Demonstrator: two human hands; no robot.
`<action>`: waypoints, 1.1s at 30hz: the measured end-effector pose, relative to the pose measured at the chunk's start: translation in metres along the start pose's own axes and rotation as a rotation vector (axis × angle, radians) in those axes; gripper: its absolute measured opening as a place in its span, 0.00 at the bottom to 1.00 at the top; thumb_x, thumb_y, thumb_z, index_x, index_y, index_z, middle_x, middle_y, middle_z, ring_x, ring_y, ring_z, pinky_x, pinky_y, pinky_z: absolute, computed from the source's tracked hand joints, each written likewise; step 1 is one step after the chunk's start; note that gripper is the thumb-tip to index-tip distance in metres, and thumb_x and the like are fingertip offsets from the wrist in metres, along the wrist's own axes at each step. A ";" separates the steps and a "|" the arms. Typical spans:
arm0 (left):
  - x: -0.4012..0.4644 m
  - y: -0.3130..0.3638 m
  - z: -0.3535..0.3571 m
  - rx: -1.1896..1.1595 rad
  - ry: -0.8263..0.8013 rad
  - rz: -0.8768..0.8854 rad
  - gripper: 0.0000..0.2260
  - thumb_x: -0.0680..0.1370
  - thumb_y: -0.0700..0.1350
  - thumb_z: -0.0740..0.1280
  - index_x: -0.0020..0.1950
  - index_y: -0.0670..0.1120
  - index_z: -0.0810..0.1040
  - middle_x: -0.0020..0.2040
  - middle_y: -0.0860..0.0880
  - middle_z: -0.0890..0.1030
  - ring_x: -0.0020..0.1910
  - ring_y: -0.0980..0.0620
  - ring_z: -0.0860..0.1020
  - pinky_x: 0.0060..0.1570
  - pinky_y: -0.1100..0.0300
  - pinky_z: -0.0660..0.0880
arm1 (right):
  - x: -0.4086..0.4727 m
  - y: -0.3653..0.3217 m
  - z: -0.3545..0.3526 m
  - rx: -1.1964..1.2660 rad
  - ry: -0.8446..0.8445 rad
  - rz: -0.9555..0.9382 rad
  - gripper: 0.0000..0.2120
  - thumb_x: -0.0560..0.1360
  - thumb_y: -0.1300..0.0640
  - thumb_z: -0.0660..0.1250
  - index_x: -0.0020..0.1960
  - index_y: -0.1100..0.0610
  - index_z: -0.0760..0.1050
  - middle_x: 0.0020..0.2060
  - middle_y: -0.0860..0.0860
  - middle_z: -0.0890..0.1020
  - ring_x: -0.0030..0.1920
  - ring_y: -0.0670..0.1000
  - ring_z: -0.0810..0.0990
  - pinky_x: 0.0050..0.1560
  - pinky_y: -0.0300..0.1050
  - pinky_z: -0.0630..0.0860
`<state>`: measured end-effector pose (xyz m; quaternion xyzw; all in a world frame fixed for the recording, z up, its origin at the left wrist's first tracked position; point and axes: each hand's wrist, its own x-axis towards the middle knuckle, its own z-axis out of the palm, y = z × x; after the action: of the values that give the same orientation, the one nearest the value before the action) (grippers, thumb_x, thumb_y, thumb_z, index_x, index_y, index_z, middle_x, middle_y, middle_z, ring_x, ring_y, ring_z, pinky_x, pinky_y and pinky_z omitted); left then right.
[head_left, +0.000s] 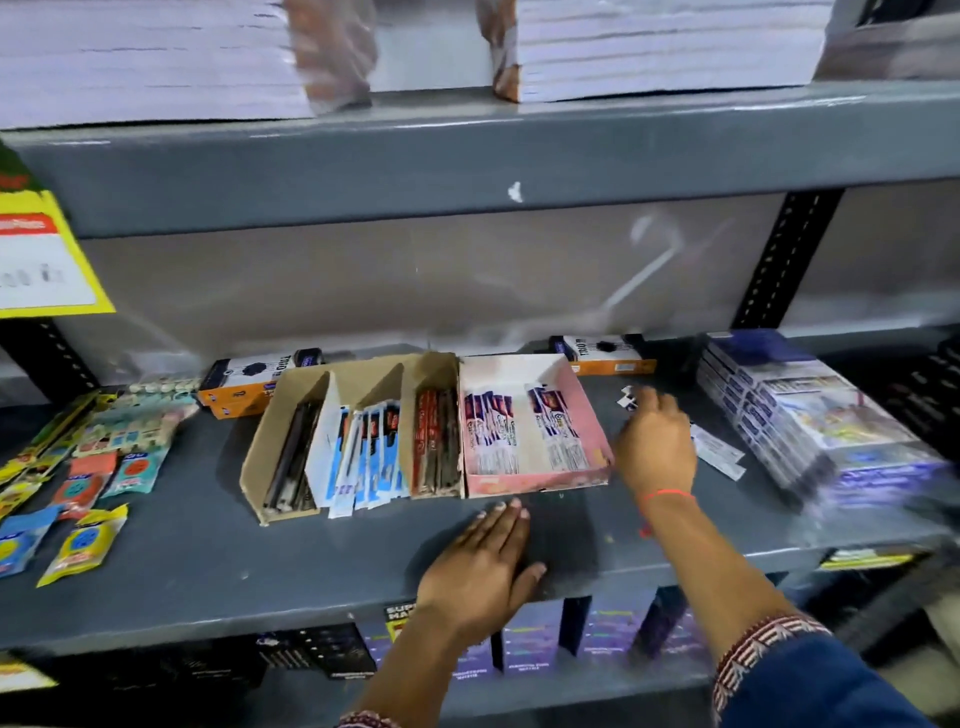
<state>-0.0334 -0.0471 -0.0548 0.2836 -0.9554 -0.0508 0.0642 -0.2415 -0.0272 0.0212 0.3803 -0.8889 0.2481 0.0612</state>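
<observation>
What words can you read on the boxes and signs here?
"TRIO": on the orange box behind the pink tray, upside down.
"TRIO": on the other orange box, left.
"SUPE": on the black tag under the shelf, cut off.
Yellow sign, packets, blue packs: too blurred to read.

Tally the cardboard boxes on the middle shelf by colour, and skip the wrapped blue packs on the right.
Brown cardboard box with dividers: 1
Pink box: 1
Orange-and-white boxes: 2
Total: 4
</observation>
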 end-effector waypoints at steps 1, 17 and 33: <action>-0.001 0.000 0.000 0.011 0.014 0.002 0.27 0.81 0.58 0.45 0.75 0.46 0.45 0.75 0.52 0.44 0.72 0.57 0.41 0.66 0.64 0.34 | 0.008 0.012 0.001 -0.035 -0.028 0.046 0.19 0.71 0.69 0.59 0.62 0.65 0.70 0.57 0.65 0.75 0.57 0.65 0.74 0.54 0.56 0.73; -0.001 0.004 -0.004 0.033 0.062 -0.065 0.26 0.78 0.60 0.50 0.69 0.47 0.67 0.70 0.52 0.65 0.69 0.58 0.63 0.68 0.63 0.55 | 0.084 0.081 0.007 -0.062 -0.457 0.279 0.14 0.73 0.70 0.59 0.56 0.69 0.76 0.46 0.63 0.80 0.31 0.59 0.80 0.23 0.38 0.73; 0.001 -0.002 0.003 0.004 -0.034 -0.040 0.27 0.80 0.59 0.44 0.75 0.48 0.44 0.77 0.50 0.46 0.74 0.54 0.42 0.65 0.64 0.32 | 0.059 0.067 -0.023 0.637 -0.116 0.405 0.07 0.69 0.67 0.71 0.48 0.65 0.81 0.34 0.59 0.82 0.36 0.54 0.79 0.41 0.41 0.74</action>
<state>-0.0336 -0.0489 -0.0578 0.3018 -0.9506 -0.0550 0.0463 -0.3319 -0.0148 0.0318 0.2103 -0.8263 0.4972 -0.1609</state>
